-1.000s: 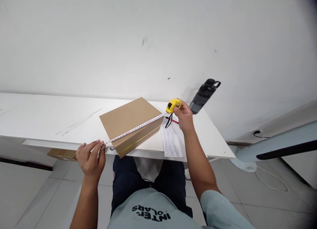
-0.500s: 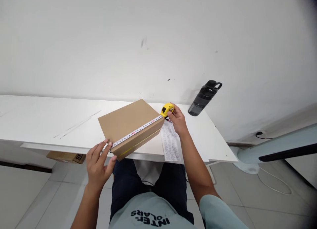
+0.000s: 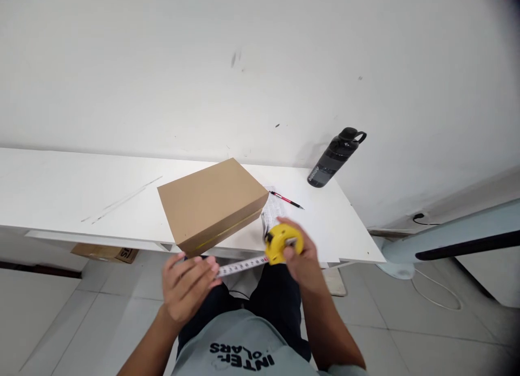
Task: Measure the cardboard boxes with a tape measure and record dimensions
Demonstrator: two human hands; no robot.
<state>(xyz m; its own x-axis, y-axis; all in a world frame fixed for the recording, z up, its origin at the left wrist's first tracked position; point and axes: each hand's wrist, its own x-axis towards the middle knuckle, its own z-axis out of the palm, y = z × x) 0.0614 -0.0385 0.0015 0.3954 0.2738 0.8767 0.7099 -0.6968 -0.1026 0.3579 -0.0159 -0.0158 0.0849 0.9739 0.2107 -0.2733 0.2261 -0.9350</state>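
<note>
My right hand (image 3: 303, 257) grips a yellow tape measure (image 3: 280, 243) in front of the table's near edge, above my lap. From its case a short length of white blade (image 3: 242, 266) runs left to my left hand (image 3: 189, 289), whose fingers are closed around the blade's end. That end is hidden behind the fingers. Just beyond my left hand, a closed brown cardboard box (image 3: 213, 202) with a yellow stripe along its side rests at an angle on the white table, its near corner over the edge.
Right of the box lie a red and black pen (image 3: 286, 199) and a printed paper (image 3: 273, 209), partly covered. A dark bottle (image 3: 335, 159) stands near the wall. Below the table, another cardboard box (image 3: 106, 252) shows at left. A pale blue upright (image 3: 459, 240) is at right.
The tape has come off the box's top edge and down toward my lap. Its blade is shorter now. The pen by the box has come into full view.
</note>
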